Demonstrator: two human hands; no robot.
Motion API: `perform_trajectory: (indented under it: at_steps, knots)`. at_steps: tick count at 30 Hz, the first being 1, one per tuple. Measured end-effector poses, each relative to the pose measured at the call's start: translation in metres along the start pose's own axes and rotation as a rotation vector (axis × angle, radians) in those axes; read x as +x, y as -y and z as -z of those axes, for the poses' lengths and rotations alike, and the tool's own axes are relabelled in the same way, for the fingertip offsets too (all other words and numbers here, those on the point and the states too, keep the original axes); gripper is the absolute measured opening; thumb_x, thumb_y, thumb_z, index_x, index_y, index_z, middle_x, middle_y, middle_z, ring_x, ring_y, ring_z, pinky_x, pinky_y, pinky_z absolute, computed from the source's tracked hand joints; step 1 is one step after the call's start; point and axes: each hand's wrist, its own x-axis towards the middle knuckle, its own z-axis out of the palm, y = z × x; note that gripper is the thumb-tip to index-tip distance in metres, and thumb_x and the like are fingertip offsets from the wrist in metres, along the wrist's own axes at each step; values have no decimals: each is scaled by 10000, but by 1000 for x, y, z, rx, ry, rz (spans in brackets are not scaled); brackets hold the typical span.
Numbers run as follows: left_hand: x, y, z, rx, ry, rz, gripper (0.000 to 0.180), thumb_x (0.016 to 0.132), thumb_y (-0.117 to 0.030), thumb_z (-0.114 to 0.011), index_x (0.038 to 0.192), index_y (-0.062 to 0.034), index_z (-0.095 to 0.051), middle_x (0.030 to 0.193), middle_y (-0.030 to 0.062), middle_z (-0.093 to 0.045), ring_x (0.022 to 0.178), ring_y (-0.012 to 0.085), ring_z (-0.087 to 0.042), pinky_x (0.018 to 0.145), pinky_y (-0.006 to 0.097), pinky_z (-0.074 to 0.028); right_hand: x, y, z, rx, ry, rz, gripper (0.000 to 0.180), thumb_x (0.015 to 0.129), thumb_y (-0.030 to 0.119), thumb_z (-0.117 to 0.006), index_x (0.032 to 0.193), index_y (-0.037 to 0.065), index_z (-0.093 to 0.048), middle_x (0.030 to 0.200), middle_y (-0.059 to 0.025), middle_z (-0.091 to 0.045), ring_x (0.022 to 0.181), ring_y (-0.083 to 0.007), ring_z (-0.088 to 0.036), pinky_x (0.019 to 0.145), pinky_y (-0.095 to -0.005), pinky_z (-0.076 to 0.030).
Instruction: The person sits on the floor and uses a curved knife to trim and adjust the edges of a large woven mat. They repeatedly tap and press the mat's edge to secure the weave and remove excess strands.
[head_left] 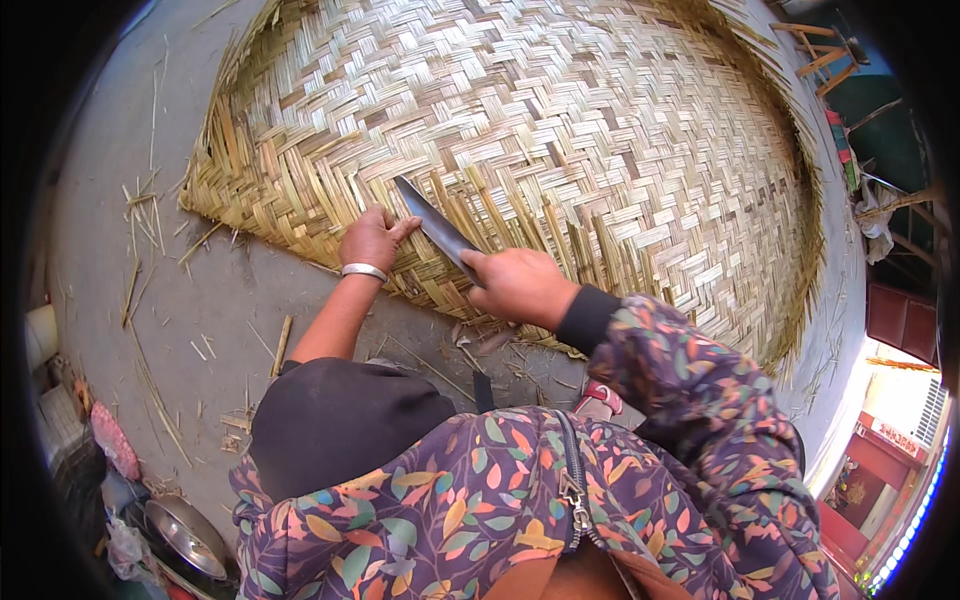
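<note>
A large woven mat [560, 120] of pale split strips lies before me, its near edge folded up with loose strip ends. In my right hand [525, 288] is a long dark metal blade [437, 222], gripped by its near end. The blade slants away to the left across the mat's near border, its far tip over the weave. My left hand [372, 240], with a silvery bracelet at the wrist, grips the mat's near border just left of the blade. Its thumb points toward the blade, and the fingertips are partly hidden against the strips. Several cut strip ends [545, 235] stick up beside the blade.
Scraps of strip [145, 215] are strewn over the grey floor [90, 260] at the left. A metal bowl [187, 535] and a pink round thing [115, 440] sit at the lower left. Wooden frames [825, 55] stand at the upper right. A red shoe [600, 400] shows near my body.
</note>
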Motion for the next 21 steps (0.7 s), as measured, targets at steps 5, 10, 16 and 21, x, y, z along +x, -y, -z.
perform_trajectory:
  at_steps: [5,10,16,21]
  knots:
    - [5,3,-12,131,-14,-50,525,798,-584,-695,794,-76,-564,749,155,-655,697,365,-630,619,462,-479,-74,-32,39,17,265,-33,518,809,272,-621,1304,126,-573,902,-167,-698,839,-305,-689,761,-418,-539]
    - [10,4,-15,-440,-43,25,292,881,-270,-701,1031,-23,-660,884,100,-709,704,198,-661,626,340,-520,-101,-41,51,703,424,91,609,833,149,-654,1414,69,-490,1114,-123,-687,990,-152,-637,872,-304,-499]
    - [7,-8,-5,-993,366,227,476,919,-98,-599,1350,55,-470,1049,110,-654,629,152,-658,493,271,-539,-105,-25,44,1060,567,232,582,872,71,-631,1427,25,-464,1334,-95,-588,1188,-118,-525,1023,-289,-413]
    - [5,-8,3,-1193,731,297,230,948,-112,-607,1163,-36,-584,919,9,-637,774,120,-680,611,248,-550,-102,-23,36,1055,579,154,594,874,74,-642,1442,71,-467,1246,-51,-616,1030,-78,-551,882,-258,-459]
